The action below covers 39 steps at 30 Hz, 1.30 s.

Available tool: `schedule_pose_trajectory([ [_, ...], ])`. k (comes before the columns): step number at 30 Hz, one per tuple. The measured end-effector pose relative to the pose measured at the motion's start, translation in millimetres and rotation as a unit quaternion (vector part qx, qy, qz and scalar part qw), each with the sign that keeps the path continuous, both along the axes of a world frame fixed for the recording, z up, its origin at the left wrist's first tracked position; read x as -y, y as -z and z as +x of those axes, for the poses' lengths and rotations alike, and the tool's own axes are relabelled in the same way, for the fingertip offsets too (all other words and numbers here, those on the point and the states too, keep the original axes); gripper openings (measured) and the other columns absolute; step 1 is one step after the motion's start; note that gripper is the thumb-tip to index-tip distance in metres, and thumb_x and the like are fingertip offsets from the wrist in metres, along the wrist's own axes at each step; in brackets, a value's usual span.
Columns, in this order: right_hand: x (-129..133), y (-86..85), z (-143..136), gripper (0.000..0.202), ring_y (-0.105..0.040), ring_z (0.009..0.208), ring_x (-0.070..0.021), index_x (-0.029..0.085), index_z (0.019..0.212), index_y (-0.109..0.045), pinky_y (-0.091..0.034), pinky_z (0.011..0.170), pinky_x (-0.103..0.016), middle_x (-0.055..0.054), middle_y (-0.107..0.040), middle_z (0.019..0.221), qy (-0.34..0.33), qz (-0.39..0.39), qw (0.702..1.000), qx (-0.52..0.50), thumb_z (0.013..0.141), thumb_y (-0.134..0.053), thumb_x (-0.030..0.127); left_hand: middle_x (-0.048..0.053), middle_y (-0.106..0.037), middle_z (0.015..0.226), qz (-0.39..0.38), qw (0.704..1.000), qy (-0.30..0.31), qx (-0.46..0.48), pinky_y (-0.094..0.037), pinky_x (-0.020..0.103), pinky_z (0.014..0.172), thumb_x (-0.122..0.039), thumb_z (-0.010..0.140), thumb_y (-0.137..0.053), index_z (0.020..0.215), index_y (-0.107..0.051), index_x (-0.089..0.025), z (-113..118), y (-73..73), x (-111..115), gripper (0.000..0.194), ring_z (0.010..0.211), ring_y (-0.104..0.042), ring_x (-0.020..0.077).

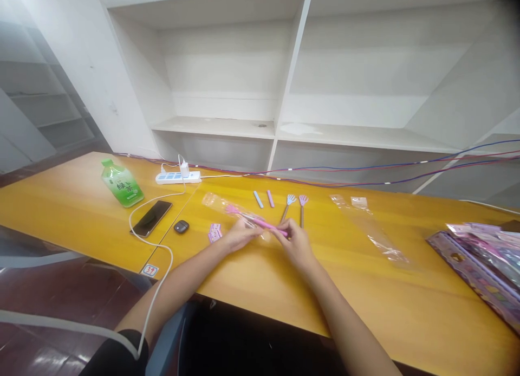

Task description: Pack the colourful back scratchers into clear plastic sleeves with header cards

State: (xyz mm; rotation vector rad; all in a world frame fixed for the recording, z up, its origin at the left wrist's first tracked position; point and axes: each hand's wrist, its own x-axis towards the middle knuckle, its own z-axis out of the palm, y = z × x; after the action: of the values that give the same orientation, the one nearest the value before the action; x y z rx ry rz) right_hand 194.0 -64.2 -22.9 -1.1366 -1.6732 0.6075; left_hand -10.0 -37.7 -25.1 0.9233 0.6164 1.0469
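Note:
A pink back scratcher (pixel 264 224) with a hand-shaped head lies slantwise between my hands, its head end inside a clear plastic sleeve (pixel 213 201). My left hand (pixel 239 235) pinches the sleeve near the middle of the scratcher. The handle end is gripped by the fingers of my right hand (pixel 296 243). Just beyond my right hand lie a blue back scratcher (pixel 290 200) and a purple back scratcher (pixel 303 201) with brownish shafts. A blue handle tube (pixel 258 199) and a purple handle tube (pixel 270 198) lie farther left. Small printed cards (pixel 215 233) rest beside my left hand.
Flat clear wrappers (pixel 374 224) lie right of my hands, with a purple printed box (pixel 467 262) of packages beyond. Leftward are an earbud case (pixel 181 226), phone (pixel 152 219), green bottle (pixel 122 183) and power strip (pixel 177 177). A white cable (pixel 168 251) crosses my left arm.

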Motion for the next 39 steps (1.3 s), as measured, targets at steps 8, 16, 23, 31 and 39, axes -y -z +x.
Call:
schedule_pose_trajectory([
  [8,9.4,-8.5,-4.7,0.029,-0.054,0.064,-0.0158,0.022,0.101,-0.064,-0.044,0.062,-0.029,-0.001,-0.066,0.079,-0.043,0.010,0.997,0.057,0.099,-0.062,0.051,0.004,-0.068,0.083,0.021,0.998,0.052,-0.024,-0.039,0.024,0.067,-0.030,0.066,-0.095,0.099,-0.077,-0.011,14.6,4.6,8.5,0.041,0.072,-0.056,0.0093],
  [16,4.2,-13.5,4.0,0.025,-0.053,0.063,-0.0153,0.023,0.110,-0.065,-0.045,0.062,-0.031,-0.004,-0.066,0.090,-0.017,0.071,0.996,0.059,0.104,-0.056,0.045,-0.002,-0.061,0.074,0.010,1.000,0.004,-0.019,-0.033,0.024,0.063,-0.024,0.064,-0.092,0.087,-0.071,-0.012,5.3,-4.1,0.2,0.034,0.065,-0.050,0.0068],
  [23,5.3,-17.1,3.7,0.022,-0.052,0.065,-0.0155,0.023,0.100,-0.069,-0.044,0.065,-0.031,-0.003,-0.063,0.086,-0.025,0.087,0.993,0.070,0.104,-0.057,0.041,-0.003,-0.058,0.072,0.025,0.999,0.011,-0.048,-0.035,0.023,0.062,-0.022,0.064,-0.090,0.092,-0.070,-0.013,7.5,0.0,4.6,0.036,0.064,-0.051,0.0073],
  [31,7.3,-12.7,-2.4,0.022,-0.053,0.066,-0.0160,0.024,0.101,-0.071,-0.045,0.064,-0.031,-0.003,-0.061,0.083,-0.067,0.054,0.992,0.091,0.103,-0.058,0.041,0.002,-0.067,0.081,0.069,0.993,0.049,-0.079,-0.050,0.027,0.071,-0.036,0.069,-0.092,0.096,-0.070,-0.013,10.9,9.7,9.8,0.041,0.073,-0.063,0.0141],
  [39,12.0,-10.4,-7.6,0.030,-0.055,0.060,-0.0144,0.024,0.117,-0.053,-0.046,0.058,-0.030,0.000,-0.063,0.088,-0.092,-0.042,0.994,0.044,0.096,-0.065,0.042,0.003,-0.070,0.075,0.061,0.995,0.036,-0.075,-0.047,0.027,0.073,-0.038,0.064,-0.094,0.080,-0.070,-0.012,10.7,-1.2,10.2,0.039,0.071,-0.064,0.0141],
])
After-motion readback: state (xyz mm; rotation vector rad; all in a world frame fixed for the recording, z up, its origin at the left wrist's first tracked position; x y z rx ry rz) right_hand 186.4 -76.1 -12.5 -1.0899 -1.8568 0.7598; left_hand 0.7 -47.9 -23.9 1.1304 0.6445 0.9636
